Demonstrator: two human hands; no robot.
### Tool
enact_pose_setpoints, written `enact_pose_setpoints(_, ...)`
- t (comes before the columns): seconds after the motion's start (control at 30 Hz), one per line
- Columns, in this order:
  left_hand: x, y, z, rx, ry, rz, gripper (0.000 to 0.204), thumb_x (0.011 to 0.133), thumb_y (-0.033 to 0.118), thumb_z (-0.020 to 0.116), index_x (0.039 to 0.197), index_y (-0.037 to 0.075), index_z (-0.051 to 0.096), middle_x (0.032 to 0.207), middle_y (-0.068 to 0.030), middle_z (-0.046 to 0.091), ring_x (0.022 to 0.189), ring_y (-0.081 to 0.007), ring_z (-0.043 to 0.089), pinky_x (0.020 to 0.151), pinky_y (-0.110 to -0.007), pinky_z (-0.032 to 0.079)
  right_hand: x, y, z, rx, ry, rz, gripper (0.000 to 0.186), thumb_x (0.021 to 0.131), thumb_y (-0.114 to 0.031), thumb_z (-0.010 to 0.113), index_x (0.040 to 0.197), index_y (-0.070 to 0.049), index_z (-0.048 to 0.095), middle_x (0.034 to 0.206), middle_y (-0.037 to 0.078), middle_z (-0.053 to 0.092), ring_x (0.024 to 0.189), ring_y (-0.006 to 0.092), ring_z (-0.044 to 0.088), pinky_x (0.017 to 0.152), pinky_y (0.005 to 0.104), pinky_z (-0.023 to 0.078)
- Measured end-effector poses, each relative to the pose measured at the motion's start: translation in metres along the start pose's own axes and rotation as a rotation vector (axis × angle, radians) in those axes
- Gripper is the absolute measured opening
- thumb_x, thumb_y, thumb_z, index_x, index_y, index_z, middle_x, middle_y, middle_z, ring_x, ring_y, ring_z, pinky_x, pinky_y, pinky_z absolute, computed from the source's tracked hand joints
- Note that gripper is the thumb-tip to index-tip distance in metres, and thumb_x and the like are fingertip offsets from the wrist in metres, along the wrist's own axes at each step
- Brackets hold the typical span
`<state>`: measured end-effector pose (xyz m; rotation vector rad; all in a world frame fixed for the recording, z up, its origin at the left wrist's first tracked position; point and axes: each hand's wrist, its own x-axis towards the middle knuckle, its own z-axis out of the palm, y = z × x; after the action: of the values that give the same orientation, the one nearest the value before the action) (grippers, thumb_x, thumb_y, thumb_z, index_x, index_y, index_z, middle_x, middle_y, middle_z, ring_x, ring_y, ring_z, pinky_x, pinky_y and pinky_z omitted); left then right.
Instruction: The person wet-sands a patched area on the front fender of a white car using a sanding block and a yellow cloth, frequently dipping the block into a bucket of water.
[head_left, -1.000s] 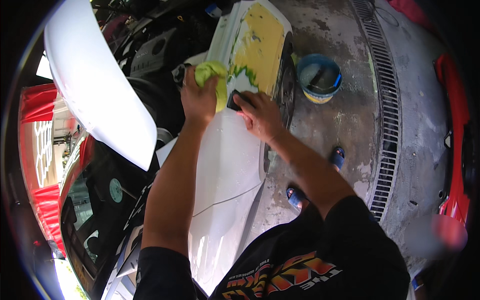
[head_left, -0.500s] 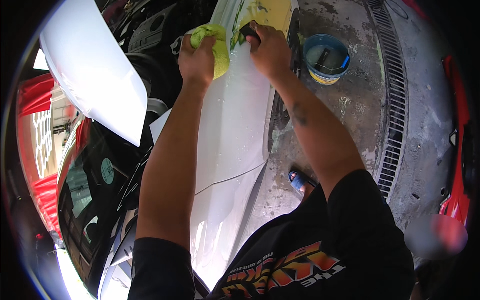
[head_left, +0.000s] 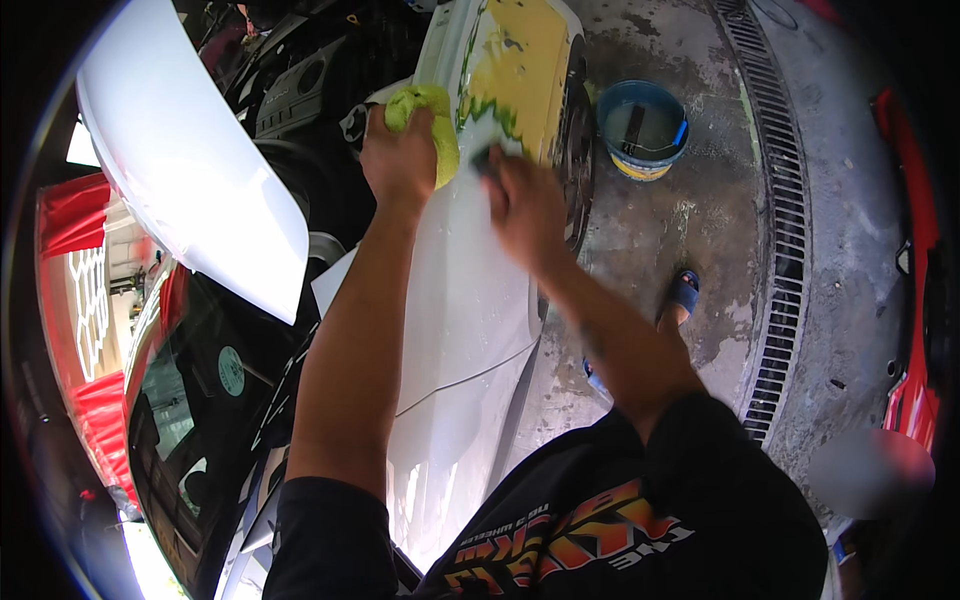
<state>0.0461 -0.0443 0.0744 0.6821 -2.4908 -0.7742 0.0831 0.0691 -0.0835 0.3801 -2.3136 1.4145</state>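
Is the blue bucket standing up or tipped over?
Upright: the bucket stands on the floor, its round mouth facing up, with cloudy liquid inside.

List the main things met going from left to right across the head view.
White hood, left hand holding a yellow-green cloth, right hand holding a dark block, blue bucket, floor drain grate, red panel.

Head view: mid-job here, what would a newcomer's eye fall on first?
First, the glaring white curved panel, upper left. Then the green-edged yellow patch on the white car body, top centre, and the lime cloth in the left hand. The blue bucket stands on the floor, upper right.
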Motion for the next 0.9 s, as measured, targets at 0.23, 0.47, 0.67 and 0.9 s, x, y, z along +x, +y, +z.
enact_pose_setpoints(0.23, -0.001, 0.009, 0.006, 0.152, -0.028, 0.017, 0.055, 0.086, 0.043, 0.07, 0.121, 0.001, 0.069, 0.116, -0.0258, 0.073, 0.11, -0.0444, 0.071, 0.097, -0.048, 0.054, 0.109, 0.036, -0.016, -0.019, 0.021, 0.065, 0.038, 0.1, -0.023, 0.07, 0.136, -0.013, 0.07, 0.111, 0.012, 0.076, 0.097, 0.0375, 0.07, 0.088, 0.0482, 0.058)
enact_pose_setpoints(0.47, 0.0, 0.003, -0.004, 0.122, -0.014, -0.021, 0.052, 0.085, 0.041, 0.07, 0.117, 0.0, 0.07, 0.112, -0.0242, 0.074, 0.106, -0.0426, 0.072, 0.095, -0.048, 0.054, -0.039, -0.005, -0.009, 0.088, -0.023, -0.106, 0.048, 0.095, -0.02, 0.075, 0.142, -0.017, 0.066, 0.13, 0.01, 0.068, 0.107, 0.0347, 0.068, 0.09, 0.0496, 0.057)
enact_pose_setpoints(0.67, 0.001, 0.006, 0.007, -0.034, -0.049, -0.041, 0.055, 0.084, 0.04, 0.07, 0.119, -0.002, 0.07, 0.114, -0.0251, 0.074, 0.11, -0.0395, 0.072, 0.096, -0.045, 0.053, 0.102, 0.036, -0.012, 0.017, 0.027, 0.219, 0.037, 0.1, -0.028, 0.071, 0.132, -0.011, 0.072, 0.112, 0.014, 0.077, 0.104, 0.0355, 0.073, 0.085, 0.0487, 0.059)
enact_pose_setpoints(0.9, 0.002, 0.005, 0.003, 0.021, -0.002, -0.024, 0.052, 0.085, 0.036, 0.071, 0.12, -0.002, 0.071, 0.114, -0.0231, 0.072, 0.105, -0.0344, 0.071, 0.095, -0.043, 0.053, 0.002, 0.026, -0.002, 0.043, 0.058, -0.101, 0.05, 0.096, -0.024, 0.075, 0.144, -0.02, 0.064, 0.135, 0.01, 0.067, 0.112, 0.0333, 0.067, 0.092, 0.0501, 0.058)
